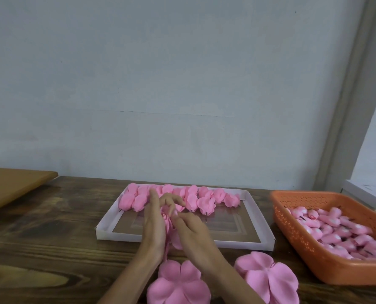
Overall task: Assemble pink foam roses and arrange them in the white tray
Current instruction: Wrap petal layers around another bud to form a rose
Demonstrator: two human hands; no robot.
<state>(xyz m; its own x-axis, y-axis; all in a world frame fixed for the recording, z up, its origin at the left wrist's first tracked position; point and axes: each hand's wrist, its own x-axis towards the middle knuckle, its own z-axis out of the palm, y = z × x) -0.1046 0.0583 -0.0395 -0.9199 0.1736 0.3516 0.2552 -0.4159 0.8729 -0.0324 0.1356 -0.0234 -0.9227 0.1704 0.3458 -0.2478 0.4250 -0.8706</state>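
Head view: white tray (108, 226) mid-bench, finished roses (189, 197) lined along its far wall. Orange basket (292, 240) at the right edge of the bench (51, 227) holds a heap of pink buds (338, 234). Two flat petal pieces (268, 279) lie by the near edge, a brown board (13, 185) at the far left. Your hands cover the tray's near wall and part of the rose row. Your left hand (154, 229) cups the half-built rose (167, 218), fingers curled round its top; your right hand (193, 234) pinches its petals with bent fingers. It hangs over the tray's near wall, long axis near-to-far, bud end toward the far edge.
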